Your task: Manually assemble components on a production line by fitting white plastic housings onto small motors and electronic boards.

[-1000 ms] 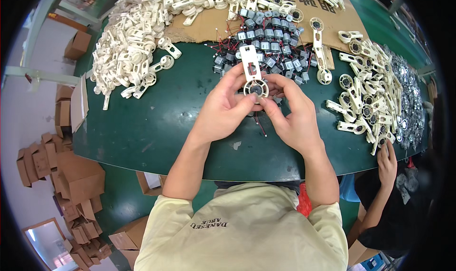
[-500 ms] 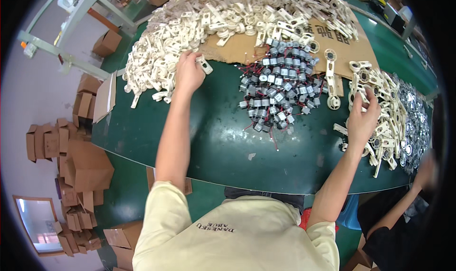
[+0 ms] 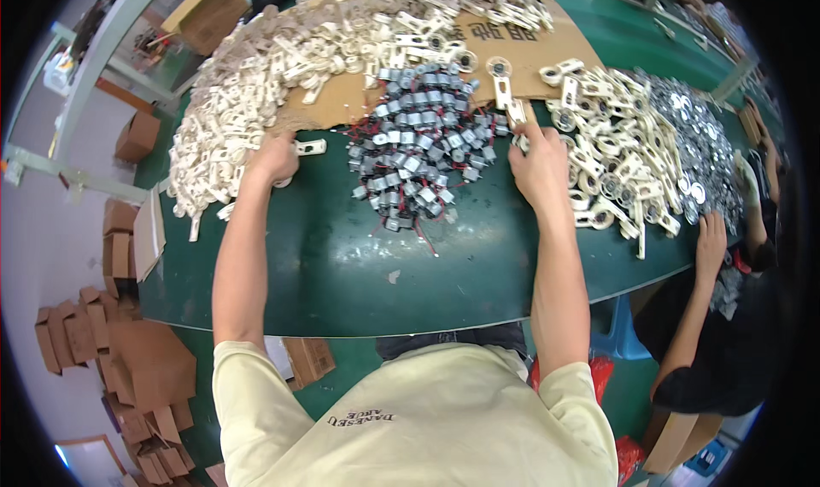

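had left hand (image 3: 273, 156) at ten o'clock and right hand (image 3: 541, 164) at two, well apart, with grips unclear, risking snagged motors (image 3: 415, 140) at twelve by dragging white parts (image 3: 311, 148) inward.

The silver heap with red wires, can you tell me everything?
The heap is many short, silver-grey, metal-looking cylinders, perhaps small motors, with red wires poking out. It lies jumbled, partly in rows, on the green table, its far part seemingly on cardboard. The left hand and right hand don't seem to touch it.
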